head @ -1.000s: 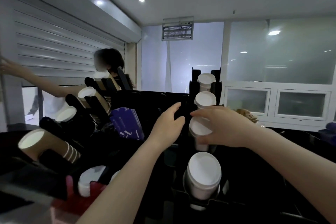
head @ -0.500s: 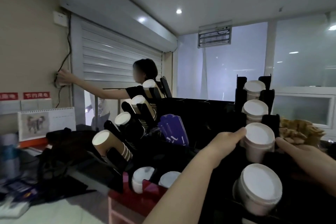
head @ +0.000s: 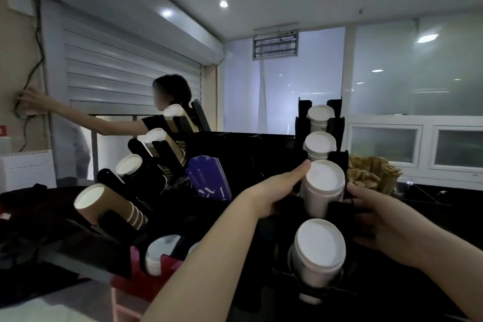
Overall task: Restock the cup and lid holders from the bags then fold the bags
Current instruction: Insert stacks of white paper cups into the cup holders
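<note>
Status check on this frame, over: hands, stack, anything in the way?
Left hand grips the white cup stack, third slot of the black tiered holder. Right hand at its right side, grip unclear. Neighbouring white stacks close above and below.

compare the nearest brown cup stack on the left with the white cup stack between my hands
The brown cup stack has a brown wall with pale bands; the white cup stack is white all over. The left hand touches the white cup stack with its thumb; nothing touches the brown cup stack. The brown one tips far left, the white one stands nearer upright. Both show flat white ends.
</note>
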Demonstrator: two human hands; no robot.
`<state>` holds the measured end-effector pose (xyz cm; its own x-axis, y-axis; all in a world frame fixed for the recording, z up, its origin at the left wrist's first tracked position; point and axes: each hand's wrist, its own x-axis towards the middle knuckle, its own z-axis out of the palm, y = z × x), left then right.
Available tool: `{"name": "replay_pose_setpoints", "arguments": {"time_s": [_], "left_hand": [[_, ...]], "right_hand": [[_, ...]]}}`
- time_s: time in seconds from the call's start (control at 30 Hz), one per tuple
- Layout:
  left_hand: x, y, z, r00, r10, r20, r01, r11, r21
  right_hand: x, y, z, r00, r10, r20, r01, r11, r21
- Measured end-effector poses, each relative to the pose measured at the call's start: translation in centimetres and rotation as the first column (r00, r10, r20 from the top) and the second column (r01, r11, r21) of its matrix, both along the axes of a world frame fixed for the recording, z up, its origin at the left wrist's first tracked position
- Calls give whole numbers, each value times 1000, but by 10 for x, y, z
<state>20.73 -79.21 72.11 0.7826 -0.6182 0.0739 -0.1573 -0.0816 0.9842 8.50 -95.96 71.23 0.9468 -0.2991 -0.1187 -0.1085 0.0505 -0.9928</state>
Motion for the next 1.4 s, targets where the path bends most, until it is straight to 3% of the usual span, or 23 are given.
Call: {"name": "replay_pose_setpoints", "arguments": {"time_s": [0.23, 0.6, 0.97, 1.1, 1.17, 1.4], "left_hand": [[0, 2, -1, 995, 83, 56, -89, 988, 124], [-1, 8, 6, 1000, 13, -10, -11, 983, 182], [-7, 10, 11, 997, 69, -21, -64, 980, 190], [-17, 12, 20, 998, 21, -58, -12, 988, 155], [-24, 13, 22, 1000, 1, -4, -1, 992, 129], [-66, 20, 41, 972, 16, 234, 15, 992, -128]], "right_hand": [[7, 10, -10, 993, -109, 53, 101, 984, 146], [15, 13, -14, 976, -180, 120, 149, 961, 232], [5, 18, 0, 995, -83, 45, 68, 961, 269], [-3, 20, 9, 999, -45, -2, 44, 966, 257], [-8, 20, 11, 999, -31, -7, 32, 972, 231], [-40, 35, 31, 979, -61, 194, 36, 991, 130]]}}
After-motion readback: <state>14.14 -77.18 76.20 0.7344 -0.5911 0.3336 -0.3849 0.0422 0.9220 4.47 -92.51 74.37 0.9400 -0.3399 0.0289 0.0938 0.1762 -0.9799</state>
